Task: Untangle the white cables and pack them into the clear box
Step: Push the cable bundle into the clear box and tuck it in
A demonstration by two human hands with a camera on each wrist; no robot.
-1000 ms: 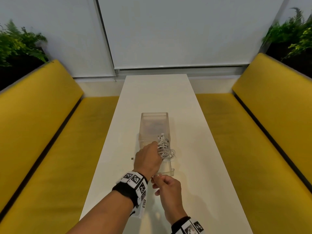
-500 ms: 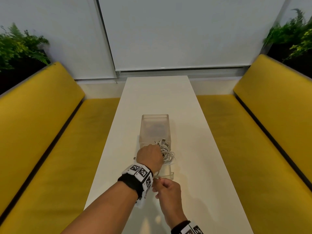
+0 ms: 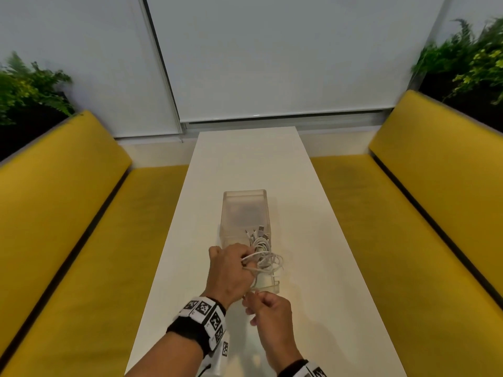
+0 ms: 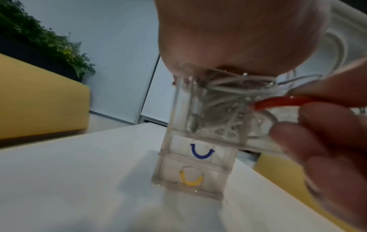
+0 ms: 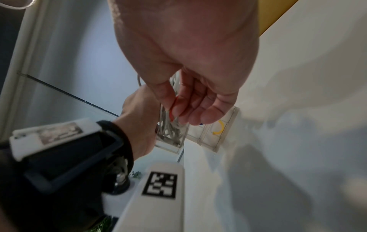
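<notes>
A clear box (image 3: 245, 210) of stacked drawers stands mid-table, its top drawer pulled out toward me. A bundle of white cables (image 3: 262, 254) lies in that drawer, loops spilling over its right rim. My left hand (image 3: 246, 261) is on top of the bundle with its fingers curled round several strands. My right hand (image 3: 251, 300) is at the drawer front. In the left wrist view its thumb and fingers (image 4: 327, 133) pinch the drawer's red handle (image 4: 278, 102). Below that drawer sit a blue handle (image 4: 202, 153) and a yellow handle (image 4: 191, 180).
The long white table (image 3: 250, 164) runs away from me between two yellow benches (image 3: 68, 213). A white blind covers the far wall, and plants (image 3: 30, 91) stand behind both bench backs.
My left hand has brought the cable bundle down from above the box into the open top drawer. The right hand has stayed at the drawer front.
</notes>
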